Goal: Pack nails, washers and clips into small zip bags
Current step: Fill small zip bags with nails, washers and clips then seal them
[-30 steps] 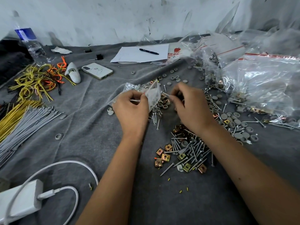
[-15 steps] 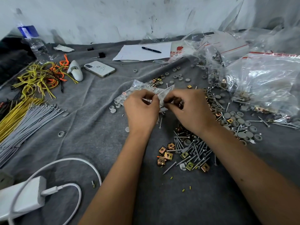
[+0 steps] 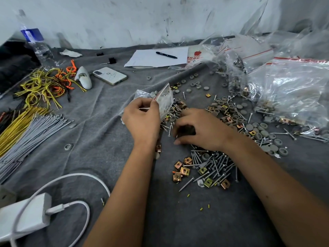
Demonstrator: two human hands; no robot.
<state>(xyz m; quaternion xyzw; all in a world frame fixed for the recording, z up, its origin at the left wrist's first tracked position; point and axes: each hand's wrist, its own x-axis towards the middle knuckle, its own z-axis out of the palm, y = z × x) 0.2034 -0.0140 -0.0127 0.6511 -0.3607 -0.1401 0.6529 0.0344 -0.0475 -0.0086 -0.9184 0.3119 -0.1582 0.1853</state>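
My left hand [image 3: 142, 120] pinches a small clear zip bag [image 3: 164, 99] with a red seal line, held upright above the grey cloth. My right hand [image 3: 197, 129] lies palm down to the right of the bag, fingers curled over loose nails and grey washers [image 3: 231, 111]; what its fingertips hold is hidden. A pile of nails [image 3: 213, 164] mixed with brass clips [image 3: 183, 171] sits just in front of my right wrist.
Large clear bags [image 3: 293, 93] of parts fill the right side. A phone [image 3: 110, 75], paper with a pen [image 3: 166, 55], a water bottle [image 3: 38, 43], yellow and orange wires [image 3: 44, 84], grey ties [image 3: 30, 132] and a white charger [image 3: 25, 216] lie to the left and back.
My right hand has left the bag's mouth and dropped onto the loose parts. My left hand has tipped the bag upright and keeps holding it.
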